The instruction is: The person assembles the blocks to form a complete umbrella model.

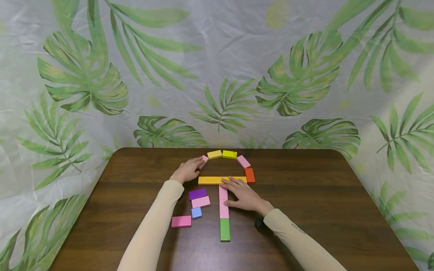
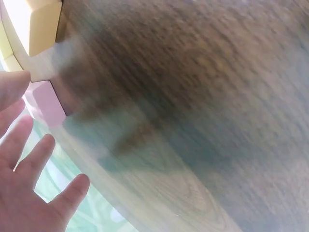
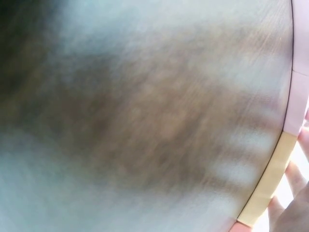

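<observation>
My left hand (image 1: 185, 171) reaches to a pink block (image 1: 204, 162) at the left end of an arc, its fingertips touching it. In the left wrist view the fingers are spread and fairly straight beside that pink block (image 2: 47, 104). My right hand (image 1: 245, 196) lies over a long yellow-orange plank (image 1: 207, 180), with fingertips on it and the thumb by a pink block (image 1: 223, 210) below. Two pink blocks and a green block (image 1: 225, 229) form a column under the plank. The right wrist view shows part of the right hand (image 3: 295, 208) at its edge.
The arc continues with a pale yellow block (image 1: 214, 154), a bright yellow block (image 1: 229, 154), a pink block (image 1: 243, 161) and a red block (image 1: 249, 175). Left of the column lie a purple block (image 1: 197, 194), a blue block (image 1: 196, 212) and two pink blocks (image 1: 181, 221).
</observation>
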`<state>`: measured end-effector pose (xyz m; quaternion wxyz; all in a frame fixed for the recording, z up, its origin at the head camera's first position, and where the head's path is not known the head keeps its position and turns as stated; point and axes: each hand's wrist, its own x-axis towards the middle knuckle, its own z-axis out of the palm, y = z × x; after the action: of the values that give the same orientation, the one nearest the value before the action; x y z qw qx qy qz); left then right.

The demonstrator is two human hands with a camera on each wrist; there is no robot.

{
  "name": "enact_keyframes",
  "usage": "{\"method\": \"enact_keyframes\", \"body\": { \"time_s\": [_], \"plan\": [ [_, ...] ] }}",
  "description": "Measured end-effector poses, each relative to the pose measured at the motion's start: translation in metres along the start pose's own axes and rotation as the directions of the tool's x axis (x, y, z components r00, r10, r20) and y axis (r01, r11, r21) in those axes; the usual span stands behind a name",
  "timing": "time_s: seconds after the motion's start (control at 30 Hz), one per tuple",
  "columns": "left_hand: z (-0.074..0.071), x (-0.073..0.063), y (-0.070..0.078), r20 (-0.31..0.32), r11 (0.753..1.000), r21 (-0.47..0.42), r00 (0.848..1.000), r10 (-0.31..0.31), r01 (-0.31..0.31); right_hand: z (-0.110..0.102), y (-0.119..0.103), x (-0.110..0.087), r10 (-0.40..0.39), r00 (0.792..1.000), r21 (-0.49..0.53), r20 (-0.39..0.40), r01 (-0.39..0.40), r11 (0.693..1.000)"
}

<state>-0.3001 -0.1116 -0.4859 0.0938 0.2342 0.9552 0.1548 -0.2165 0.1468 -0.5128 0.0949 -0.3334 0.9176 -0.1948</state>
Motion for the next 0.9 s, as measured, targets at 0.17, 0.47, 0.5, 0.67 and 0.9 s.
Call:
{"method": "enact_keyframes", "body": {
  "time_s": [0.17, 0.47, 0.5, 0.67, 0.9],
  "plan": [
    [0.001, 0.006, 0.009, 0.007, 1.000, 0.015, 1.000, 0.000, 0.000, 0.001, 0.001, -0.001, 0.002, 1.000, -0.013, 0.005, -0.002, 1.000],
    [0.000, 0.018, 0.028, 0.123, 0.998, 0.032, 0.990, -0.066, 0.063, 0.004, 0.002, 0.000, -0.001, 1.000, -0.024, 0.007, 0.002, 1.000],
    [0.000, 0.019, 0.029, 0.124, 0.997, 0.033, 0.990, -0.073, 0.070, 0.004, 0.002, 0.001, -0.001, 1.000, -0.024, 0.008, 0.002, 1.000],
    [0.001, 0.020, 0.030, 0.116, 0.995, 0.036, 0.989, -0.094, 0.090, 0.004, 0.002, 0.001, 0.000, 1.000, -0.023, 0.007, 0.000, 1.000],
    [0.003, 0.022, 0.028, 0.112, 0.995, 0.051, 0.989, -0.093, 0.088, 0.004, 0.003, 0.001, -0.002, 1.000, -0.024, 0.005, 0.002, 1.000]
  ]
}}
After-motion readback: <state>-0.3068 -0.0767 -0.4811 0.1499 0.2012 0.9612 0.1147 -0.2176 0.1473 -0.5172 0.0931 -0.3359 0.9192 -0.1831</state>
